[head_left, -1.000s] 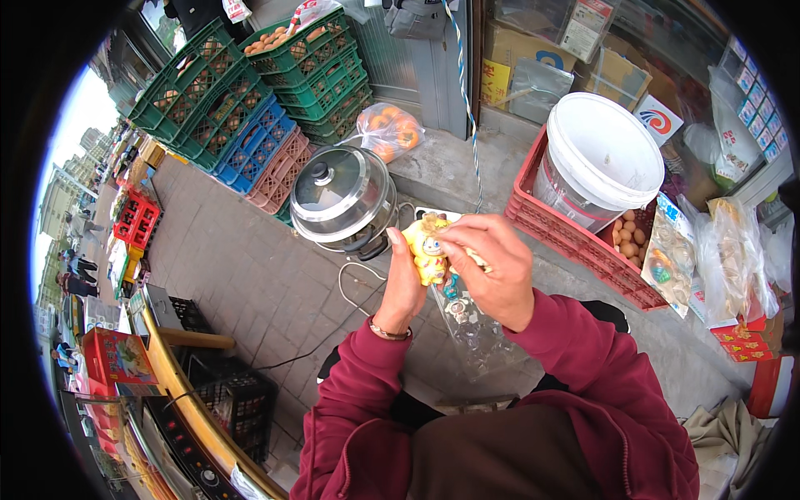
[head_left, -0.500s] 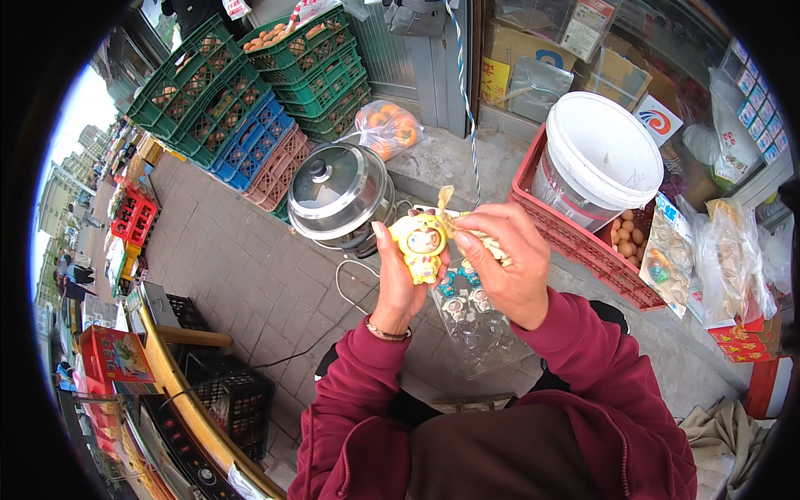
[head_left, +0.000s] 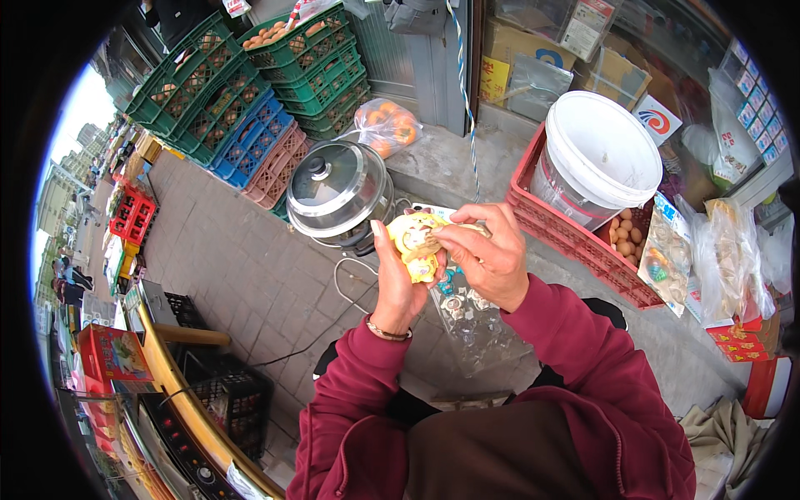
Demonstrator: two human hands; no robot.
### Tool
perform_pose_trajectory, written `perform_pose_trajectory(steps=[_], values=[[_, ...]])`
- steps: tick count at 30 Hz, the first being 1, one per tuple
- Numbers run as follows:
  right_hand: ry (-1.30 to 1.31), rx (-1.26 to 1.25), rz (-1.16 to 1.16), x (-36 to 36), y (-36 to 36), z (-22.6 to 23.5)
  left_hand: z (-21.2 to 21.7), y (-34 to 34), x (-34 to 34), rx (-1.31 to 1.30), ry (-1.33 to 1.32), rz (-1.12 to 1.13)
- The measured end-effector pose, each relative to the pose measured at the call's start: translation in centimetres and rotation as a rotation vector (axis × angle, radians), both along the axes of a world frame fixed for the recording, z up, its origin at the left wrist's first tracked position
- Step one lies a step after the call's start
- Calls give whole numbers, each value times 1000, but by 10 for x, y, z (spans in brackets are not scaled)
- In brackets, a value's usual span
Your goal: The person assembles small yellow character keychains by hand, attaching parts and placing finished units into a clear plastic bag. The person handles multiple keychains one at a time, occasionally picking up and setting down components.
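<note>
My left hand (head_left: 393, 279) is wrapped round a small yellow toy figurine (head_left: 421, 265) with a hooded, animal-like head. Thumb and fingers grip it from the sides, and a bracelet circles that wrist. Over the toy's face, my right hand (head_left: 493, 257) pinches with thumb and forefinger. A cream strand seems to run from these fingers, but its end at the figurine is hidden. Below both hands lies a clear plastic tray (head_left: 479, 350) with several small figurines (head_left: 452, 307), some teal and some whitish, partly covered by my right hand.
A lidded metal pot (head_left: 339, 187) stands just beyond my left hand, with a white cable (head_left: 337, 279) beside it. Stacked egg crates (head_left: 254, 158) and a bag of oranges (head_left: 387, 125) lie farther back. At right, a white bucket (head_left: 604, 154) sits in a red crate (head_left: 575, 246).
My right hand has moved left and slightly down, bringing the cream strand from beside the figurine across its face. My left hand stays in place, still holding the toy.
</note>
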State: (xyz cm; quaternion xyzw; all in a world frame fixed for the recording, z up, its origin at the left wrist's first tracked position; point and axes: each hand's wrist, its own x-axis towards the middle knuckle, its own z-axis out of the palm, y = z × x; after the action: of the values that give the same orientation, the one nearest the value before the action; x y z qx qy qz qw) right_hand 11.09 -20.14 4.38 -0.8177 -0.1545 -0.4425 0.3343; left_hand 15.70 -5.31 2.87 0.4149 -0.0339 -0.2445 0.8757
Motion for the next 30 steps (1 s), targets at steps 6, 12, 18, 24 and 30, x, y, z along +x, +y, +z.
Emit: perform_pose_trajectory(steps=[6,12,18,24,30], values=[[162,397,13,6,-24,10,-6,13,9,-3,-27,-55],[-15,69,91,-3,8,6,-8,-14,-11,-9,85,62],[302,256,53,13,-16,-4,-1,13,4,-43,-29,47],[149,318,113,-5,-9,14,-5,9,10,-43,-56,30],[138,99,238,-8,26,-3,-17,-1,-1,-177,-43,138]])
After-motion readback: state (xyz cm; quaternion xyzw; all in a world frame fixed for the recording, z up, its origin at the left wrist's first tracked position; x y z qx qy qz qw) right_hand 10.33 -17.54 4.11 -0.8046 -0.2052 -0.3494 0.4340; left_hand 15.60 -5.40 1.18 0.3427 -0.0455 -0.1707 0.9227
